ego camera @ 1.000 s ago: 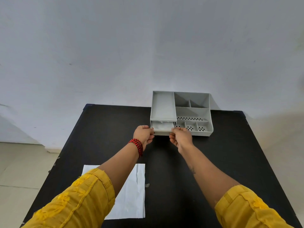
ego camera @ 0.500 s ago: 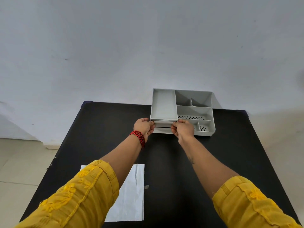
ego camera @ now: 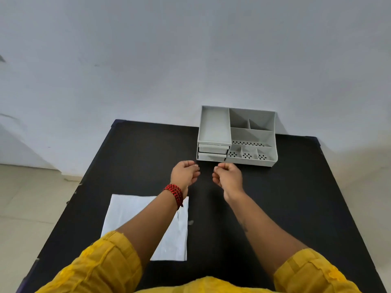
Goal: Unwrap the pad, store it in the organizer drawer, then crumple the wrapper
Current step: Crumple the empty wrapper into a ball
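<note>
**Drawer's shut, wrapper's next**

Your left hand [ego camera: 185, 174] and right hand [ego camera: 228, 176] hover loosely curled, holding nothing, just in front of the organizer [ego camera: 252, 136]; both drawers [ego camera: 212, 153] sit closed, so the pad's presumably inside, out of sight; the wrapper [ego camera: 127, 214] lies flat under your left forearm, ready to crumple.

The left forearm covers the wrapper's [ego camera: 135, 216] near right part; both drawers [ego camera: 212, 152] beyond the left hand [ego camera: 185, 173] are shut, contents unseen; the desk's [ego camera: 296, 197] near edge is cut off behind yellow sleeves [ego camera: 101, 269].
</note>
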